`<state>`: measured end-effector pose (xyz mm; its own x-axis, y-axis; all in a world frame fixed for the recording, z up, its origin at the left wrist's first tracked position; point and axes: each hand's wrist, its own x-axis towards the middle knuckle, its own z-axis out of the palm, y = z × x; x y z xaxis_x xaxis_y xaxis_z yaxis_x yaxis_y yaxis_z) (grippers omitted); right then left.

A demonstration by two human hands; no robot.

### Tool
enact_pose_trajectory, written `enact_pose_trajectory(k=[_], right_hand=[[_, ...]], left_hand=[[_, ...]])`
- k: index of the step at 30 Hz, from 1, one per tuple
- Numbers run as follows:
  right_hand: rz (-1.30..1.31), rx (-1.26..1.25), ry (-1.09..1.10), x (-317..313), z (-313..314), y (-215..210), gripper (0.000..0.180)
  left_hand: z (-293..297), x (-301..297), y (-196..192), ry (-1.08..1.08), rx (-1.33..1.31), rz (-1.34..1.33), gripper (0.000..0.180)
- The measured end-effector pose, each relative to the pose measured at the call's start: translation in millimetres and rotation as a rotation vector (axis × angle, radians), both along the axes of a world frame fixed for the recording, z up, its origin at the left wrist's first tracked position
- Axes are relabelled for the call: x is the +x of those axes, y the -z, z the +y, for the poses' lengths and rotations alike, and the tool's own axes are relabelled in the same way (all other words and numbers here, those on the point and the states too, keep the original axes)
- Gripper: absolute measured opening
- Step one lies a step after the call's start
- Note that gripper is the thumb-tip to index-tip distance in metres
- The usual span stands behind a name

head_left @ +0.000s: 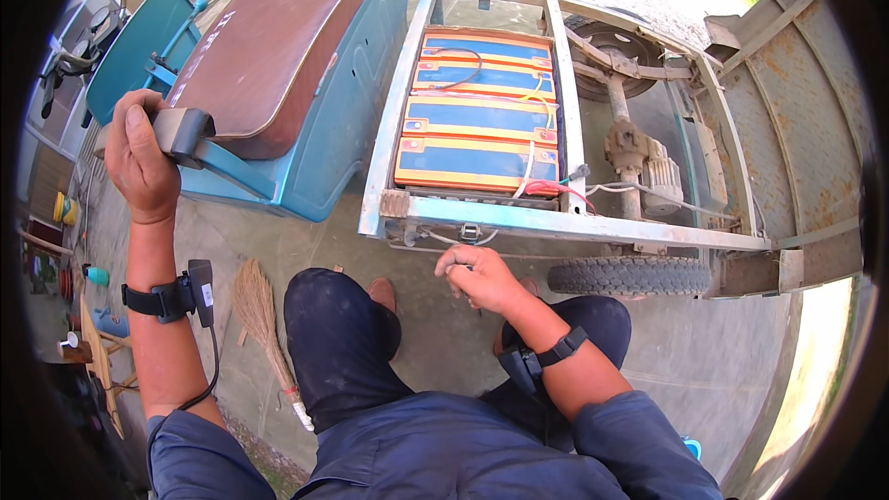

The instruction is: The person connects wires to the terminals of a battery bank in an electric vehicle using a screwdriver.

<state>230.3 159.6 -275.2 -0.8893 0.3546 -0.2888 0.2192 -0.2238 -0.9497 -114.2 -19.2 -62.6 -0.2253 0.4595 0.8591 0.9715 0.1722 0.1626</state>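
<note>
The left hand (139, 162) is closed around the seat edge (181, 134). The right hand (482, 278) is curled shut just below the frame rail (574, 222); anything held cannot be discerned.

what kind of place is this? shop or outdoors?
Likely an open-air vehicle repair yard in sunlight, on concrete. An electric three-wheeler's metal frame lies opened up, showing its battery pack, the rear axle motor and a tyre. A straw broom lies nearby.

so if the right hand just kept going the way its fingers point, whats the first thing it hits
The right hand curls up-left toward the small latch hanging under the metal frame rail. That latch, or the rail just above it, looks like first contact, though depth between them is hard to judge.
</note>
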Motion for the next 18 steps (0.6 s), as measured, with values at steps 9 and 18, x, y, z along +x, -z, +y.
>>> enact_pose_trajectory(k=[9,18], right_hand=[[-0.096,0.053,0.019,-1.6,-0.5,7.7,0.013],[-0.056,0.227,0.014,-3.1,-1.1,30.1,0.026]], left_hand=[[-0.9,-0.2,-0.4,-0.018,-0.003,0.017,0.035],[-1.4,0.2,-1.1,-0.033,-0.016,0.019,0.035]])
